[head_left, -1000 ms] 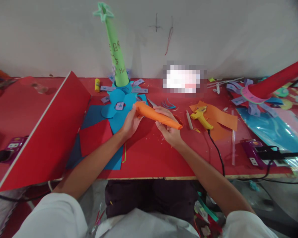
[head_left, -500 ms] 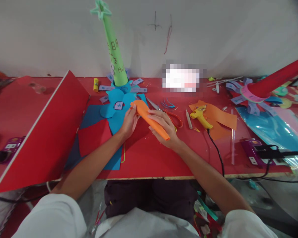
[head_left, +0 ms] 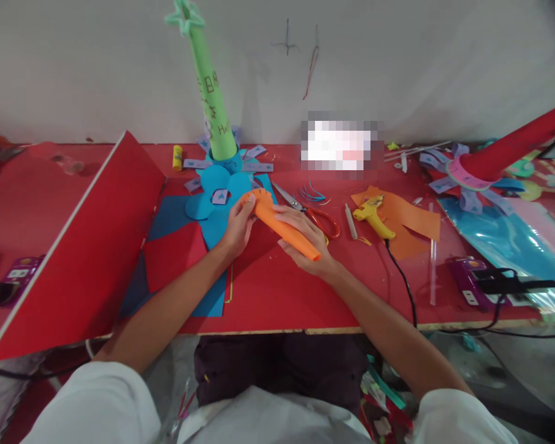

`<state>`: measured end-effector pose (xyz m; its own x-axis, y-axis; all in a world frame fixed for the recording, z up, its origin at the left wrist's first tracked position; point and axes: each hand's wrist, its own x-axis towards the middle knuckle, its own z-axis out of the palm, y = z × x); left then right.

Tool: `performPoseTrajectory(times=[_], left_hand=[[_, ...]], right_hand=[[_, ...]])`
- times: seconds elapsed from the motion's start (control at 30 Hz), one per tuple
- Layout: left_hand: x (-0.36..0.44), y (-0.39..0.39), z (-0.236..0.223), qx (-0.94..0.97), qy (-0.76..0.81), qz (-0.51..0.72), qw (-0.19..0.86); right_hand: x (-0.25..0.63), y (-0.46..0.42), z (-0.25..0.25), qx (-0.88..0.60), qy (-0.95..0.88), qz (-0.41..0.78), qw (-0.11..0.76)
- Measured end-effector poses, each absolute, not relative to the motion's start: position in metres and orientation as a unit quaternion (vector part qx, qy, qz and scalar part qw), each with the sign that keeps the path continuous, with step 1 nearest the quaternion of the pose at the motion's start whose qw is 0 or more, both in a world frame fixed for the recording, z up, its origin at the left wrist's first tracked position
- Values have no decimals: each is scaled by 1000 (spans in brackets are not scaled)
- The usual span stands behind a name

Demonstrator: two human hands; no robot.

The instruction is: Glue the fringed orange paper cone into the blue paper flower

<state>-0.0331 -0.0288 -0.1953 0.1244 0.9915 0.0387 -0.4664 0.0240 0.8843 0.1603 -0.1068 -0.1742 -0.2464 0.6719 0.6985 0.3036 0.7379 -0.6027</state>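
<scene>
I hold a rolled orange paper tube [head_left: 282, 228] over the red table [head_left: 277, 290], tilted from upper left down to lower right. My left hand [head_left: 238, 225] grips its wider left end, fingers curled against the paper. My right hand [head_left: 305, 237] wraps round the narrower right part of the roll. Red-handled scissors [head_left: 317, 219] lie just behind my right hand. A blue paper flower base with a tall green paper tube [head_left: 210, 98] stands behind my left hand.
A yellow glue gun [head_left: 374, 217] lies on an orange sheet [head_left: 409, 222] to the right, its cord running off the front edge. A large red board [head_left: 78, 253] leans at the left. Blue and red sheets [head_left: 176, 246], a yellow glue stick [head_left: 177, 157], a red paper tube [head_left: 513, 148] and purple power strips [head_left: 472, 280] are around.
The orange roll has swung so that its right end points lower and nearer to me. My right hand slid along it, uncovering the scissors behind. The wide end now faces the camera more.
</scene>
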Motion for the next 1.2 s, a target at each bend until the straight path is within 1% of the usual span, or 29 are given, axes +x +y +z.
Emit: performPoseTrajectory(times=[0.2, 0.37, 0.53, 0.77, 1.07, 1.2], left_hand=[[-34, -31, -192, 421, 313, 554, 646], [-36, -29, -194, 417, 320, 546, 653], [-36, -29, -192, 422, 304, 539, 663], [-33, -29, -200, 459, 338, 548, 613], [-35, -28, -202, 479, 327, 540, 609], [-35, -27, -206, 480, 343, 549, 592]], right_hand=[[157, -103, -178, -317, -735, 154, 580], [159, -102, -183, -316, -745, 175, 561], [159, -101, -183, -321, -736, 162, 574], [164, -98, -181, -347, -743, 155, 551], [164, -93, -184, -321, -761, 121, 551], [166, -94, -184, -347, -767, 122, 526]])
